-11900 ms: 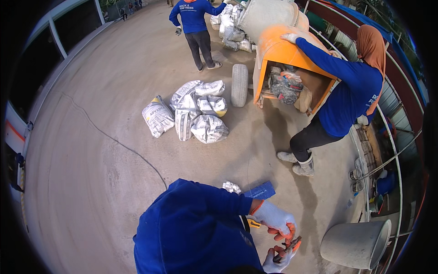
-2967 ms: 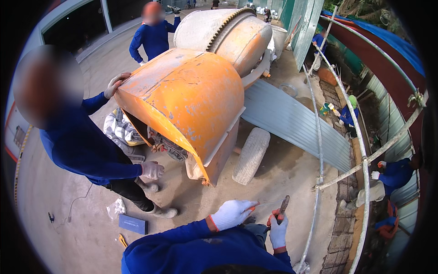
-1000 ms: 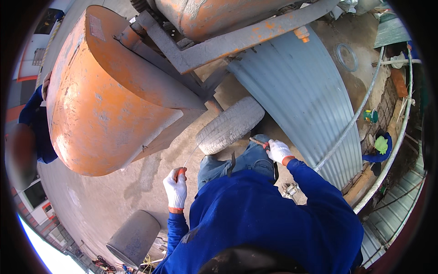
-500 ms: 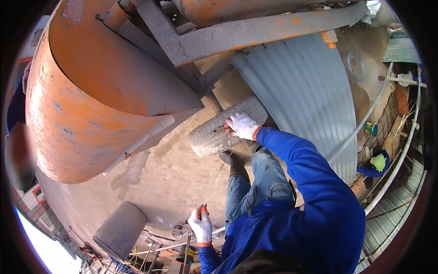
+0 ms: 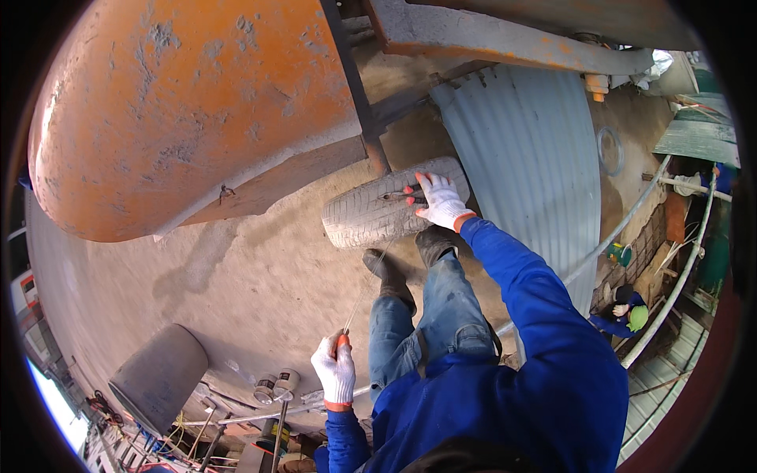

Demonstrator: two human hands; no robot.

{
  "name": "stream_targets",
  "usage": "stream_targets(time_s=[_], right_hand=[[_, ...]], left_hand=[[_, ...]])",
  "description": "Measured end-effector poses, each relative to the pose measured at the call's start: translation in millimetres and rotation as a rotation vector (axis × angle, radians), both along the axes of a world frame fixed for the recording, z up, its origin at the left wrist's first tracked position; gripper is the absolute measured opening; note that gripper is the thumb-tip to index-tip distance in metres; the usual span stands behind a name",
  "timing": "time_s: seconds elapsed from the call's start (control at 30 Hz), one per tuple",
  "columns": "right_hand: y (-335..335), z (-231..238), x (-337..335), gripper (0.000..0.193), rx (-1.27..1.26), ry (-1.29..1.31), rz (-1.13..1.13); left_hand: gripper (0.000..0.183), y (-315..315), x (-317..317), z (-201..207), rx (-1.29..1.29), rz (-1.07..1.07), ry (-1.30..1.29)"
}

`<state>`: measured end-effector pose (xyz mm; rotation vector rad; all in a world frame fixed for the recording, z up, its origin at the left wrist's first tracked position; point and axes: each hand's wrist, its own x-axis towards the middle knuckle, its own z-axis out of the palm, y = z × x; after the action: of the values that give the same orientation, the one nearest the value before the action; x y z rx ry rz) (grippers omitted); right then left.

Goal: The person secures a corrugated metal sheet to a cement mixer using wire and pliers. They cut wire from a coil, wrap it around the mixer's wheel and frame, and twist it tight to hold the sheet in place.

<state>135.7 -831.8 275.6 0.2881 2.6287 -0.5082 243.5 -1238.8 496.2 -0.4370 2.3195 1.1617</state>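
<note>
My right hand (image 5: 443,202), in a white glove with an orange cuff, holds pliers (image 5: 392,195) with red grips over the tread of a worn tyre (image 5: 359,217). The handles look spread apart. My left hand (image 5: 335,370), also gloved, is closed around a thin, pale wire (image 5: 364,296). From that fist the wire runs up past my boots toward the tyre; its far end is hard to make out. A metal post meets the tyre's far side, below the large orange drum (image 5: 229,118).
A grey metal frame (image 5: 505,39) crosses overhead. Corrugated sheet (image 5: 524,158) lies right of the tyre. A grey bucket (image 5: 158,378) rests on its side at lower left, near cans (image 5: 285,384) and rods. Another person (image 5: 623,311) crouches at far right beyond a pale pipe (image 5: 670,296).
The view has shifted, moving the drum up and left. My right hand's fingers have loosened and the pliers' handles show more apart. My left hand still grips the wire.
</note>
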Motion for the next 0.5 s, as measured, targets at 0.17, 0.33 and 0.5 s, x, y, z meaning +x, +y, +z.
stream_targets(time_s=[0.17, 0.33, 0.5], right_hand=[[66, 85, 21, 0.048, -0.438, 0.377, -0.379], [73, 235, 40, 0.050, -0.264, 0.467, 0.251], [109, 210, 51, 0.019, -0.466, 0.471, -0.020]], left_hand=[[0.013, 41, -60, -16, 0.057, -0.347, 0.276], [0.013, 125, -115, -1, 0.272, -0.581, 0.418], [0.025, 198, -158, 20, 0.287, -0.709, 0.505]])
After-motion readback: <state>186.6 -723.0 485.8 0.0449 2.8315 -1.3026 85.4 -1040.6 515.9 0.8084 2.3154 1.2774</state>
